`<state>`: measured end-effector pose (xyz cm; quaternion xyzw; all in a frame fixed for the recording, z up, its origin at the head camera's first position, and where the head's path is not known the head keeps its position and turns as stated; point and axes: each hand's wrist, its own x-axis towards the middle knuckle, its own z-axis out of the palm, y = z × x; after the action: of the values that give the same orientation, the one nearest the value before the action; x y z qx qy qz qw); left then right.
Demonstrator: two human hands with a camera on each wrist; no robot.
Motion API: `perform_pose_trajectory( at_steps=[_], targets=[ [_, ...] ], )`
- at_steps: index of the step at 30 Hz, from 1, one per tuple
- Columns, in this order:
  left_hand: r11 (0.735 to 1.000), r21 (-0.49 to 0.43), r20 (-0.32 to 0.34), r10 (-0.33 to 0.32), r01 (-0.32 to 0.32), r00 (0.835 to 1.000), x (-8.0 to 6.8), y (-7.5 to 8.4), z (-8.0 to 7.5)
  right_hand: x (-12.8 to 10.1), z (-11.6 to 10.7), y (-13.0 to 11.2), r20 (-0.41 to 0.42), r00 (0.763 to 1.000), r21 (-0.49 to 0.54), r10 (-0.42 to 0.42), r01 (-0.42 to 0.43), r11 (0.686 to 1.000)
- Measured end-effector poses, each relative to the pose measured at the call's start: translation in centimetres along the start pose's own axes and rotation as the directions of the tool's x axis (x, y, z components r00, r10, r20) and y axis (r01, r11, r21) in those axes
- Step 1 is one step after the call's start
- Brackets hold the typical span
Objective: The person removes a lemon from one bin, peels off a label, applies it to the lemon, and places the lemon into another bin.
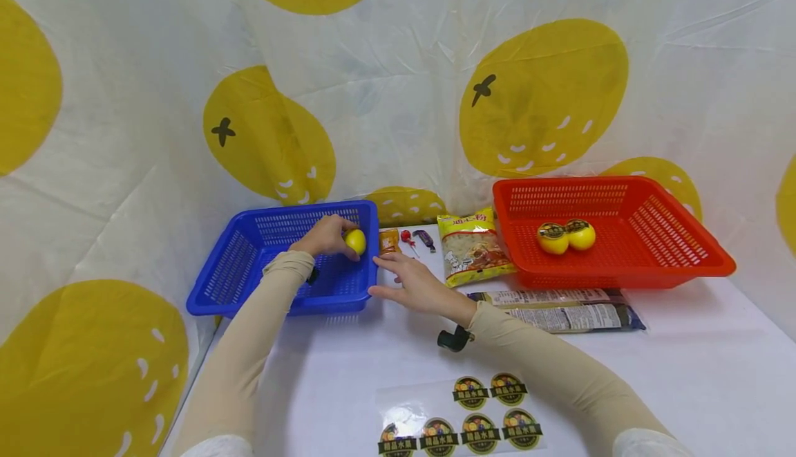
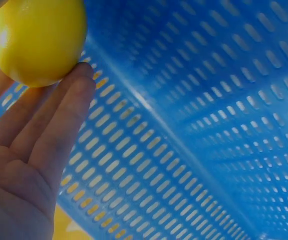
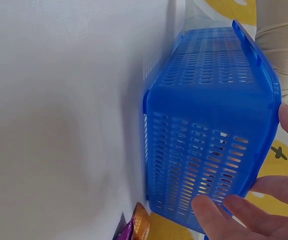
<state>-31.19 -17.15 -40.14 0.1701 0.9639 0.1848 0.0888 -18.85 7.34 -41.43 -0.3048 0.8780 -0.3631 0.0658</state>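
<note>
Inside the blue basket [image 1: 332, 305], my left hand [image 1: 326, 236] grips a yellow lemon [image 1: 356, 241] between thumb and fingers. The left wrist view shows the smooth lemon [image 2: 39, 40] at the fingertips, with no label on its visible side. My right hand [image 1: 423, 284] is at the basket's right end. In the right wrist view its loosely extended fingers [image 3: 208, 215] lie along the basket's outer wall [image 3: 208, 120], with the thumb close to the rim. Two more lemons [image 1: 581, 237], with dark round stickers, sit together in the red basket [image 1: 678, 274].
A yellow pasta bag [image 1: 475, 249] stands between the baskets, near a red lollipop [image 1: 406, 236], a purple-wrapped sweet [image 1: 425, 240] and an orange packet [image 1: 389, 240]. Long packets [image 1: 566, 312] lie before the red basket. A clear sticker sheet [image 1: 423, 402] with round labels lies in front.
</note>
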Motion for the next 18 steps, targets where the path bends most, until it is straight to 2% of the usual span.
perform_pose_trajectory(
  at_steps=[3,12,18],
  targets=[
    [1.0,-0.03,-0.008,0.006,-0.007,1.0,-0.6,0.0,-0.7,0.0,0.1,0.1,0.0,1.0,0.012,0.008,-0.008,1.0],
    [0.999,-0.022,-0.015,0.032,-0.032,0.999,-3.7,0.9,-3.3,0.2,0.3,0.0,-0.012,1.0,0.022,-0.005,0.006,1.0],
    [0.999,-0.036,-0.014,0.034,-0.035,0.999,-5.5,2.1,-3.9,-0.2,0.2,0.3,-0.012,1.0,0.017,0.0,0.0,1.0]
  ],
)
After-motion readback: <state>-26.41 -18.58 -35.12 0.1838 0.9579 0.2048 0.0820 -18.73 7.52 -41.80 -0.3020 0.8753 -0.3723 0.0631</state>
